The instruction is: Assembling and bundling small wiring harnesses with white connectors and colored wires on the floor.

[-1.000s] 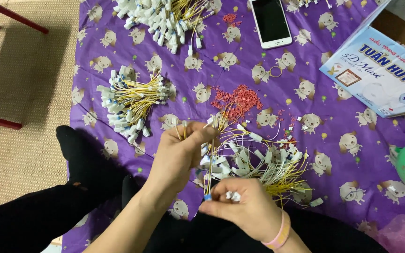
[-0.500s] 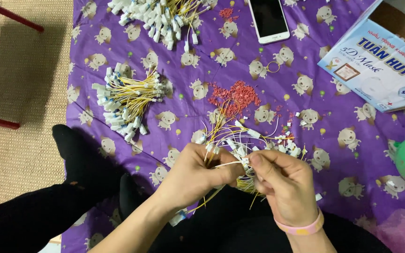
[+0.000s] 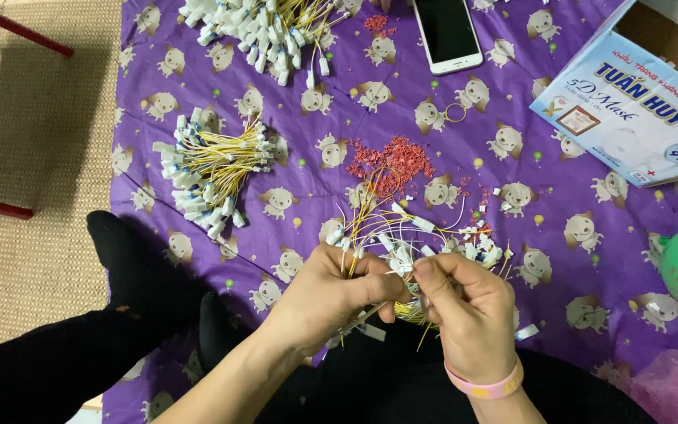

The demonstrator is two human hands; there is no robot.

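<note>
Woven beige matting (image 3: 33,165) runs down the left edge, meeting a purple cartoon-print cloth (image 3: 566,196) on the floor. Left on the cloth lies a tied bundle of yellow wires with white connectors (image 3: 209,177); a bigger heap (image 3: 264,27) is cut off at the top edge. At centre, the left hand (image 3: 331,294) is clenched around a loose wire bunch (image 3: 402,239), and the right hand (image 3: 464,302) pinches one strand. Red bits (image 3: 392,157) lie beyond. Farther right sit a phone (image 3: 447,33) and a mask box (image 3: 629,110), both cropped.
</note>
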